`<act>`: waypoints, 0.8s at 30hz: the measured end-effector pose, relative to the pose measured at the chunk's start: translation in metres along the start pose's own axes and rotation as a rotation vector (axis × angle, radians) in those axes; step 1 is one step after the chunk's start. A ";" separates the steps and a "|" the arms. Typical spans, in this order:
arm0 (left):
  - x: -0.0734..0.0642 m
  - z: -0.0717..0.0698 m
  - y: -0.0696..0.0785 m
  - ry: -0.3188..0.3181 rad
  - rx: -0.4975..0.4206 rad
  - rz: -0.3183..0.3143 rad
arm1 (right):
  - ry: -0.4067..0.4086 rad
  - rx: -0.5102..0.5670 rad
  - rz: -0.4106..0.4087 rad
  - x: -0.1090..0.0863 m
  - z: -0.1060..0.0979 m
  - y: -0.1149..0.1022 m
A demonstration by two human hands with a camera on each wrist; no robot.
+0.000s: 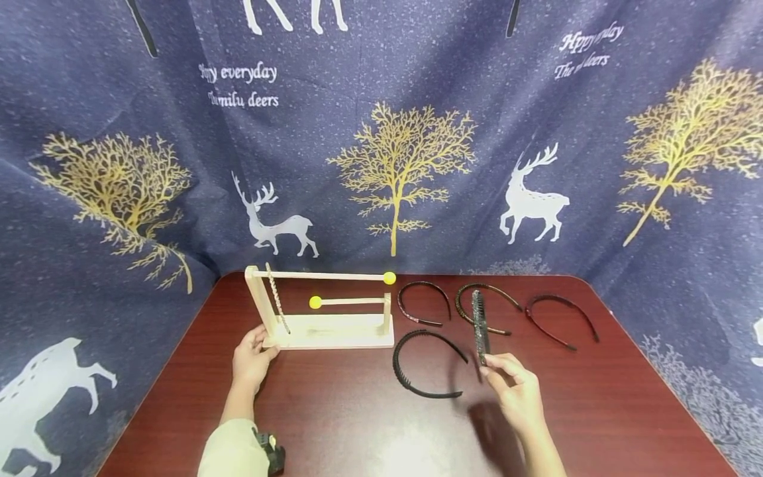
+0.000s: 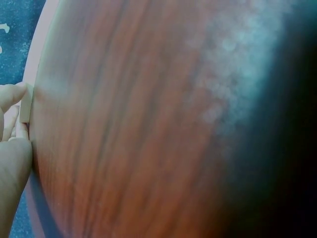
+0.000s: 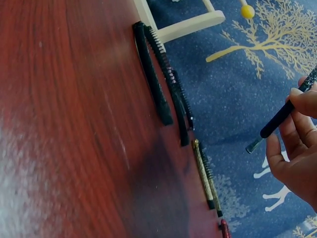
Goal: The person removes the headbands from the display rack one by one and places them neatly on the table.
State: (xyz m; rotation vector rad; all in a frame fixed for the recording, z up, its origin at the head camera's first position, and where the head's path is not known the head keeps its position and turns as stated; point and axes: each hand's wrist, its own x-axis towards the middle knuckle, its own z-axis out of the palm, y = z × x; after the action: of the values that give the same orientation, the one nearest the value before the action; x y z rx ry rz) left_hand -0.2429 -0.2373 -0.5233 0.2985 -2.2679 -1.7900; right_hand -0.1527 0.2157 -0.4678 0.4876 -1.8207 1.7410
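Observation:
A light wooden headband stand (image 1: 334,341) with two horizontal dowels, each tipped with a yellow ball, stands on the left of the table. My left hand (image 1: 250,361) grips the left end of its base; in the left wrist view the fingers (image 2: 12,94) lie against the pale wood. My right hand (image 1: 515,394) pinches one end of a glittery dark headband (image 1: 479,324), raised above the table and seen edge-on. In the right wrist view, thumb and fingers hold the headband (image 3: 277,119) near its dark tip. Both dowels of the stand are bare.
On the reddish-brown table (image 1: 334,411) lie a black toothed headband (image 1: 398,371), a pink-patterned one (image 1: 422,283), a gold-toned one (image 1: 457,301) and a dark red one (image 1: 554,297). A blue curtain (image 1: 357,225) printed with deer and trees hangs behind the table.

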 end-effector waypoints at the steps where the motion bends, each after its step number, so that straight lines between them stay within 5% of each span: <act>1: 0.000 0.000 0.000 0.001 -0.002 -0.002 | 0.001 0.002 -0.002 -0.001 -0.001 0.000; 11: -0.001 -0.001 0.001 -0.003 0.019 -0.018 | 0.043 -0.046 0.036 -0.007 -0.015 -0.002; 24: 0.000 -0.002 0.001 -0.004 0.018 -0.016 | 0.138 -0.486 0.163 -0.016 -0.044 0.003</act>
State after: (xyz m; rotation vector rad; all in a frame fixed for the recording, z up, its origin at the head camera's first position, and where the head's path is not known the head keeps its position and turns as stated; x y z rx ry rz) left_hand -0.2424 -0.2390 -0.5222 0.3172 -2.2911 -1.7804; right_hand -0.1356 0.2574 -0.4808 0.0226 -2.1331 1.3182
